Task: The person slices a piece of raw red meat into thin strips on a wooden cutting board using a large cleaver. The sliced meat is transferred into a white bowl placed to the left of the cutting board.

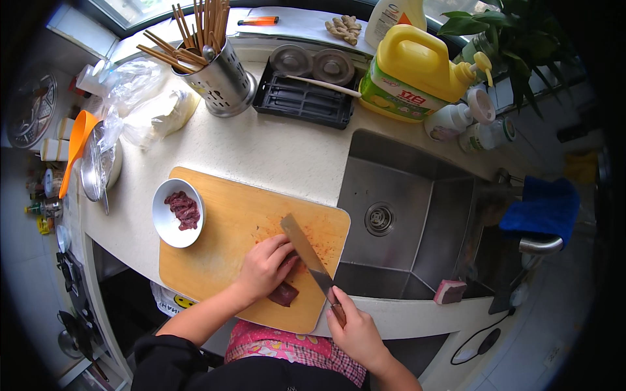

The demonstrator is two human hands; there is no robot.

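While the left hand (266, 266) has its fingers curled over a chunk of dark red raw meat (284, 295), holding it down on the wooden cutting board (222, 212), the right hand (355, 332) is wrapped around the handle of a kitchen knife (304, 247). The blade's angled up and left, right next to the left fingers; can't tell if the edge actually touches the meat. The chunk sits on the board's near side, right of center, with reddish bits scattered around the blade. Over on the board's left side there's a white bowl (159, 221) with sliced meat (183, 210) in it. Stainless sink (391, 179) is just right of the board, pink-and-white sponge (450, 292) on its near edge.
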